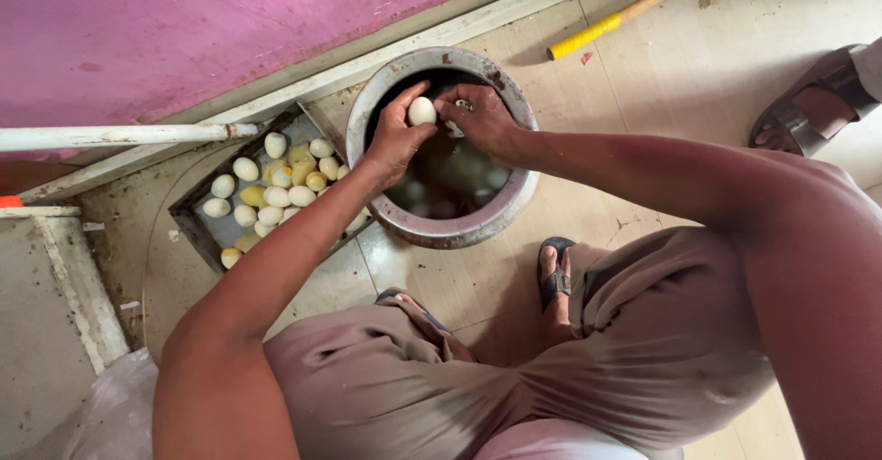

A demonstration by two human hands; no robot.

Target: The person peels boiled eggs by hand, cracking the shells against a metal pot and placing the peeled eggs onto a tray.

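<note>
A person squats on the floor (661,65) over a big round metal pot (441,230). The left hand (397,134) holds a white egg (422,111) just above the pot, near its far rim. The left fingers (411,95) curl around the egg and pinch it, with the thumb on the near side. The egg stands almost upright, and its long way runs from the pot up toward the camera, tipped a little. The right hand (480,118) is right beside the egg, with its fingers bent and pressed close together at the egg's right side, pinching a small pale bit. The pot holds dark water, and some round eggs show dimly under it. To the left of the pot sits a flat metal tray (207,230) with many peeled eggs (276,189), some white and some yellow. A stick with a yellow grip (625,14) lies on the floor behind the pot. Another person's foot in a sandal (813,102) is at the right edge.
</note>
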